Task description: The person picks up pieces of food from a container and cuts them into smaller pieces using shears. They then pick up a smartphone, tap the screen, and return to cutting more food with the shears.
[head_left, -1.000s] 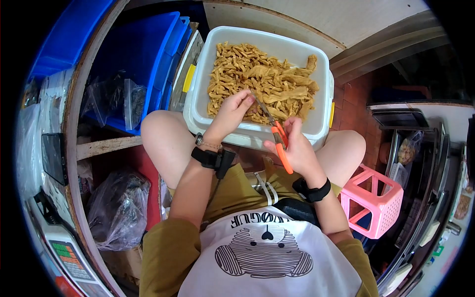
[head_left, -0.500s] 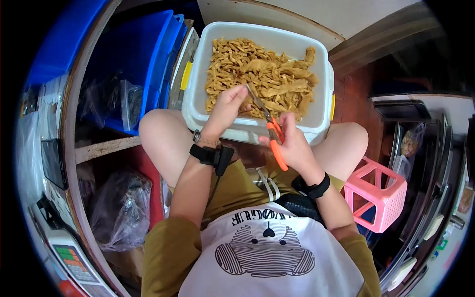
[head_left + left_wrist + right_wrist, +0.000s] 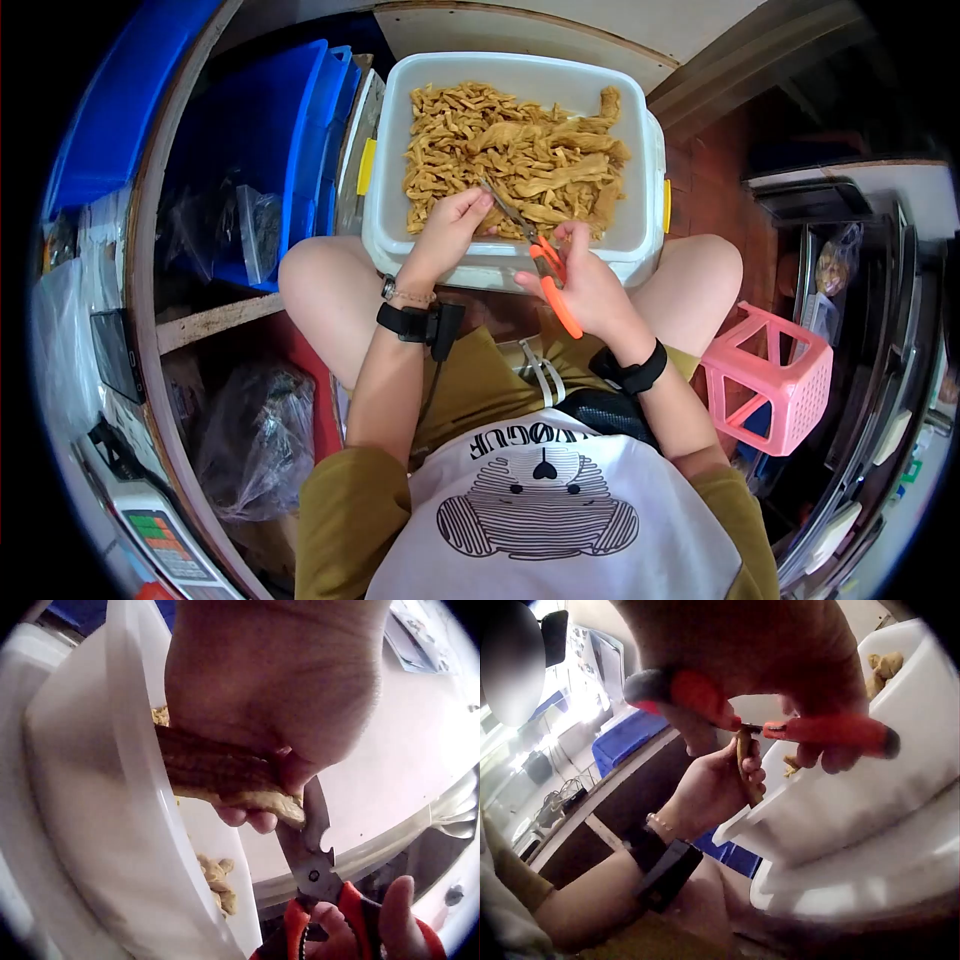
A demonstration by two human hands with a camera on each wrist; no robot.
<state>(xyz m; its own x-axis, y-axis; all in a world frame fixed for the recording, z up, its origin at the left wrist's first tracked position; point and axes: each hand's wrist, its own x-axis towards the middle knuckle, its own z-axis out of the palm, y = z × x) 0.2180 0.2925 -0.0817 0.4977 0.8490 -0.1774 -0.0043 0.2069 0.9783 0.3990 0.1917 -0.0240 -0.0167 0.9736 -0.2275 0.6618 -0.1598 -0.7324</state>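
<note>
The left hand [image 3: 446, 232] pinches a brown strip [image 3: 232, 776] near its end, clearest in the left wrist view. Orange-handled scissors [image 3: 549, 280] are gripped by the right hand [image 3: 592, 290], whose fingers and thumb are around the handles. In the left wrist view the scissor blades [image 3: 309, 859] stand apart, at the end of the strip beside the left thumb. Under both hands, a white tub [image 3: 395, 150] holds a heap of tan-brown strips [image 3: 500, 150], short pieces at the left and longer ones at the right.
The tub stands between the person's knees. A pink stool [image 3: 775, 385] is at the right, beside a dark rack. Blue crates [image 3: 300, 150] and a clear plastic bag [image 3: 255, 440] are on the left, with a scale [image 3: 170, 550] at the lower left.
Both hands and the scissors have shifted slightly left in the head view, as has the tub. The left hand still pinches and the right still grips the scissors.
</note>
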